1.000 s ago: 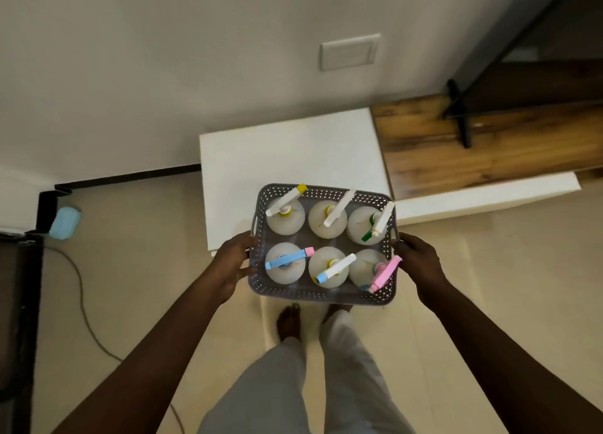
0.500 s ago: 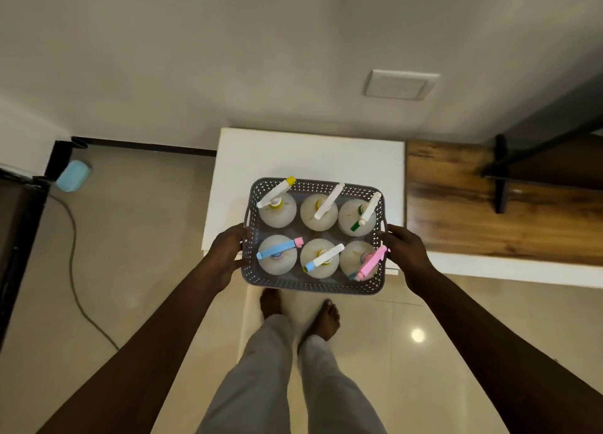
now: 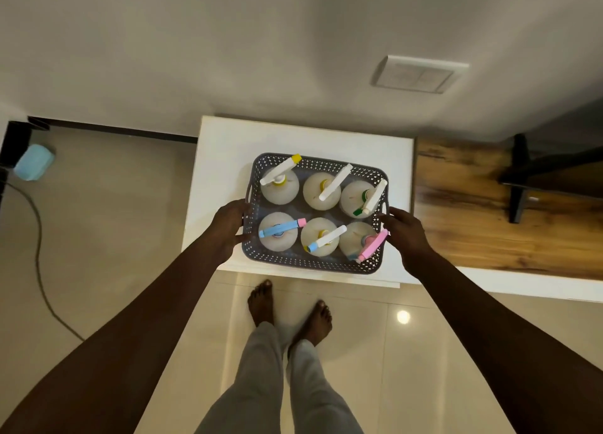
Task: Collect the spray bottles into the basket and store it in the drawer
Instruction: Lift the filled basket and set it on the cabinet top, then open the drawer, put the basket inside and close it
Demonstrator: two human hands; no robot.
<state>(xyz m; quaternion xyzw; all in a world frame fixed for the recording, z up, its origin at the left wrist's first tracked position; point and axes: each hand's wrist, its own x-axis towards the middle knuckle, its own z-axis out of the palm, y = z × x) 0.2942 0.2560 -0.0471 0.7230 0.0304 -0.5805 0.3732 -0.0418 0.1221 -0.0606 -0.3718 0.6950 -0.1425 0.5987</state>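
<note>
Between both hands (image 3: pixel 228 228) (image 3: pixel 406 234), basket (image 3: pixel 310 260) of unlabelled spray bottles (image 3: pixel 321 192).

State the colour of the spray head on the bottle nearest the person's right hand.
Pink: the spray head beside the right hand, seen in the head view.

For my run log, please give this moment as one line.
stage: carrying | basket: holds six spray bottles | left hand: grips left side | right hand: grips right side | below: white cabinet
</note>
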